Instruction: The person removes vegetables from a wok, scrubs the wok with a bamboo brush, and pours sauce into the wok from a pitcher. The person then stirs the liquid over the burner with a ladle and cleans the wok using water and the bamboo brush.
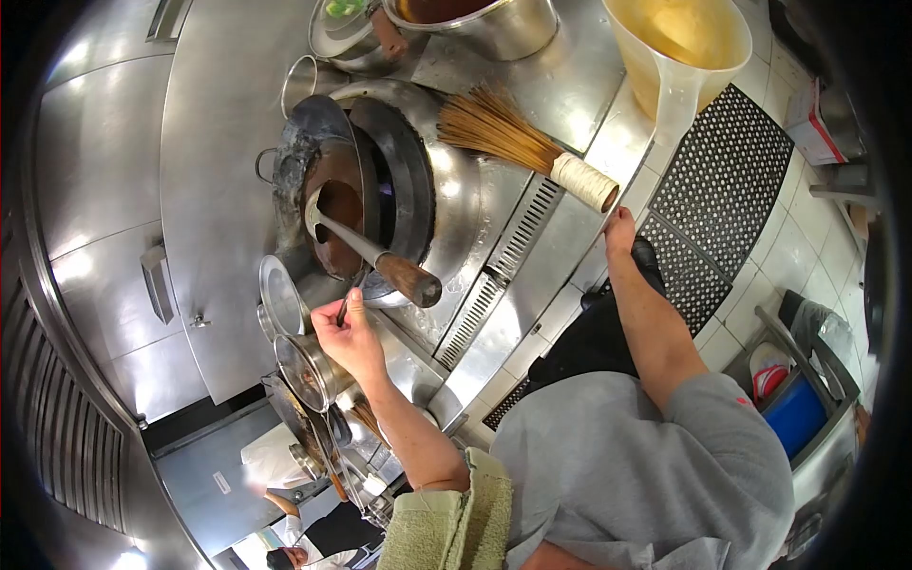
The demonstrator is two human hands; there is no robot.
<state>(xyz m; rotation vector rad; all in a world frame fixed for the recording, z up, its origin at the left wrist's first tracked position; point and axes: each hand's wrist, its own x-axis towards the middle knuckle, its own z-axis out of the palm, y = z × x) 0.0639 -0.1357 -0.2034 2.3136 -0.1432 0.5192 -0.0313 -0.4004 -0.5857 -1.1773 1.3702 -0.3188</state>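
My left hand (353, 340) is closed around a thin dark metal handle at the near side of a tilted wok (366, 190). Dark brown liquid (344, 204) pools inside it. A ladle (366, 245) lies across the wok, bowl in the liquid, its wooden handle sticking out over the rim; neither hand touches it. At the counter's front edge rests my right hand (620, 231), fingers curled in; whatever they hold is hidden. Just beyond that hand lies a bamboo wok brush (532, 142) with a wrapped, pale grip.
Steel pots, one a large pot (527, 33) of dark liquid, stand past the wok. A plastic jug (703, 57) with yellowish contents sits at the counter's corner. Nearer are a lidded pot (313, 375) and utensils. A perforated mat (722, 180) covers the floor; another person (332, 527) stands farther off.
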